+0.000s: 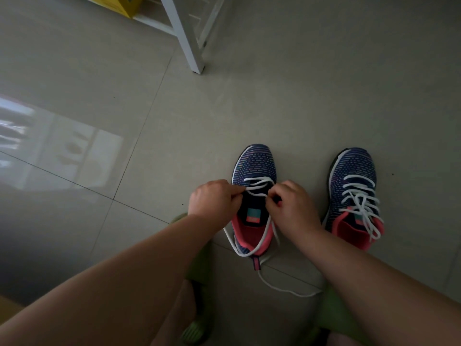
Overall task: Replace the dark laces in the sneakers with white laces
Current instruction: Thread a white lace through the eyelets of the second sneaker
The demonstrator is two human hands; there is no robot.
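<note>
White lace ran through only the lowest eyelets of the left-hand sneaker, which stood on the tiled floor with its toe pointing away from the person, a position that kept the open tongue and the unfilled upper eyelets facing the wearer of the camera. The left hand pinched one strand at the shoe's left edge, fingers curled tight around it; the right hand pinched the lace at the opposite edge, its fingers bunched together close to an eyelet (apparently to feed or draw the tip through, though the tip itself was hidden). Both hands held the strands taut across the tongue, probably so the crossings would sit flat.

Loose lengths of the same lace trailed back over the pink collar and curled across the floor behind the heel, left slack to supply the rows yet to be threaded.

Just to the right, apart from the first, the second sneaker stood fully laced in white with its ends lying loose over the collar, so about half the job looked done. No dark laces were in sight. A white furniture leg stood well beyond.
</note>
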